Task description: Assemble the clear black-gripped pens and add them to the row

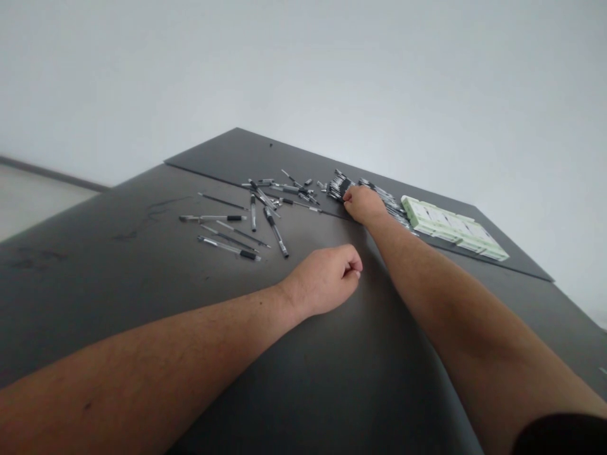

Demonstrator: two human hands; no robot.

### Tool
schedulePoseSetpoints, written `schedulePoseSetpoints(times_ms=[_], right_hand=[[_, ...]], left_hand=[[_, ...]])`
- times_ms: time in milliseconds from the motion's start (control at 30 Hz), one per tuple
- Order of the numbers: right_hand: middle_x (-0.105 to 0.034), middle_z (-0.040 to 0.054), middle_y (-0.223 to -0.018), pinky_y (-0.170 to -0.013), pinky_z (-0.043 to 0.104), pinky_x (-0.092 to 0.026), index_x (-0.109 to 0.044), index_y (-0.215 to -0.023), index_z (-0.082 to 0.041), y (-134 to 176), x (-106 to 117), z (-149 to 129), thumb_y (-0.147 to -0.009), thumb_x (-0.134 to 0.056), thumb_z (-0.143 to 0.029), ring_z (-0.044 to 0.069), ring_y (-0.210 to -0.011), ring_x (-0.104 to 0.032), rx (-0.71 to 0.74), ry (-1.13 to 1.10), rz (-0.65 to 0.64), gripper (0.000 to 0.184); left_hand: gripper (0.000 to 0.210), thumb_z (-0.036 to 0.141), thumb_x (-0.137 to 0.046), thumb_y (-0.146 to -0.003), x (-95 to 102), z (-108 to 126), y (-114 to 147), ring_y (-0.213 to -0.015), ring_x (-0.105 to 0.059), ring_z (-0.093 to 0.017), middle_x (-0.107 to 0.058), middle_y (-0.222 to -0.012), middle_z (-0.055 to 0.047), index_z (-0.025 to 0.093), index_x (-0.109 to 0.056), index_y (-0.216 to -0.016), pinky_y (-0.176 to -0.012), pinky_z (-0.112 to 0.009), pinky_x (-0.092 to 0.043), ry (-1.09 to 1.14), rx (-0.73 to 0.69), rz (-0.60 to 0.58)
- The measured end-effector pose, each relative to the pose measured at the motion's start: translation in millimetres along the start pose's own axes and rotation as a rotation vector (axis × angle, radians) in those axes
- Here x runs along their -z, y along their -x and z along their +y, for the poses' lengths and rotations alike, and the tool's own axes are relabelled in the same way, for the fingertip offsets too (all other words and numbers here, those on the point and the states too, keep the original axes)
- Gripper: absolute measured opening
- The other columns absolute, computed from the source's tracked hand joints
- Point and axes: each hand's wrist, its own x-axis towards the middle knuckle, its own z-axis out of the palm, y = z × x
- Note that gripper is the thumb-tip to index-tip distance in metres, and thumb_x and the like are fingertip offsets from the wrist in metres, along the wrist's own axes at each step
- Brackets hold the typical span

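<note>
My left hand (332,278) rests on the dark table in a loose fist, and nothing shows in its curled fingers. Farther out, my right hand (365,203) has its fingertips closed at the near edge of a bundle of black-gripped pens (338,185). Which pen the fingers pinch is partly hidden. More pens (389,203) lie in a heap just right of that hand, partly behind the wrist. To the left, loose clear pens with black grips, such as one pen (276,232), lie scattered with several thin refills (222,201).
Pale green and white boxes (453,226) lie in a row at the right. Small caps and pen parts (308,189) are strewn at the table's middle. A raised seam crosses the dark table (156,253); a white wall stands behind it.
</note>
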Motion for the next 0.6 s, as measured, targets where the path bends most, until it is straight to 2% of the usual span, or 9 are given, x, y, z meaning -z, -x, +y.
schedulePoseSetpoints(times_ms=[167, 233, 300, 467, 600], right_hand=[[-0.082, 0.0182, -0.129, -0.111, 0.042, -0.056, -0.084, -0.127, -0.016, 24.0, 23.6, -0.1, -0.103, -0.062, -0.024, 0.033, -0.122, -0.074, 0.03, -0.031, 0.077, 0.033], [-0.083, 0.0166, -0.125, -0.111, 0.043, -0.055, -0.084, -0.124, -0.016, 45.6, 41.5, 5.2, -0.103, -0.061, -0.025, 0.033, -0.121, -0.073, 0.06, -0.061, 0.132, 0.032], [-0.084, 0.015, -0.117, -0.105, 0.043, -0.057, -0.084, -0.118, -0.017, 73.9, 61.1, 13.8, -0.101, -0.062, -0.027, 0.032, -0.112, -0.075, 0.052, -0.108, 0.185, 0.03], [-0.084, 0.0112, -0.102, -0.088, 0.042, -0.058, -0.084, -0.114, -0.022, 149.2, 101.0, 43.9, -0.099, -0.065, -0.034, 0.029, -0.09, -0.075, -0.113, -0.211, 0.217, 0.027], [-0.082, 0.0125, -0.099, -0.082, 0.042, -0.057, -0.084, -0.114, -0.022, 185.2, 108.7, 73.9, -0.098, -0.065, -0.036, 0.028, -0.083, -0.072, -0.261, -0.226, 0.269, 0.028]], left_hand=[[0.011, 0.014, -0.065, -0.093, -0.3, -0.7, 0.1, -0.08, -0.073, -0.02, -0.079, -0.087, 0.0, 0.024, -0.069, -0.093, -0.074, -0.034, -0.051, -0.012, -0.012, -0.016], [0.011, 0.014, -0.065, -0.092, -0.2, -0.4, 0.7, -0.08, -0.073, -0.019, -0.079, -0.087, 0.0, 0.024, -0.07, -0.093, -0.074, -0.034, -0.05, -0.025, -0.028, -0.033], [0.012, 0.013, -0.064, -0.092, -0.2, 0.3, 1.7, -0.079, -0.072, -0.019, -0.078, -0.086, 0.0, 0.023, -0.071, -0.093, -0.073, -0.033, -0.049, -0.041, -0.047, -0.057], [0.011, 0.015, -0.066, -0.094, -0.1, 2.4, 4.8, -0.079, -0.072, -0.019, -0.078, -0.085, 0.0, 0.023, -0.073, -0.092, -0.072, -0.032, -0.048, -0.08, -0.119, -0.127], [0.011, 0.015, -0.067, -0.094, 0.5, 2.3, 6.0, -0.079, -0.071, -0.018, -0.078, -0.085, 0.001, 0.023, -0.075, -0.092, -0.074, -0.032, -0.048, -0.124, -0.161, -0.159]])
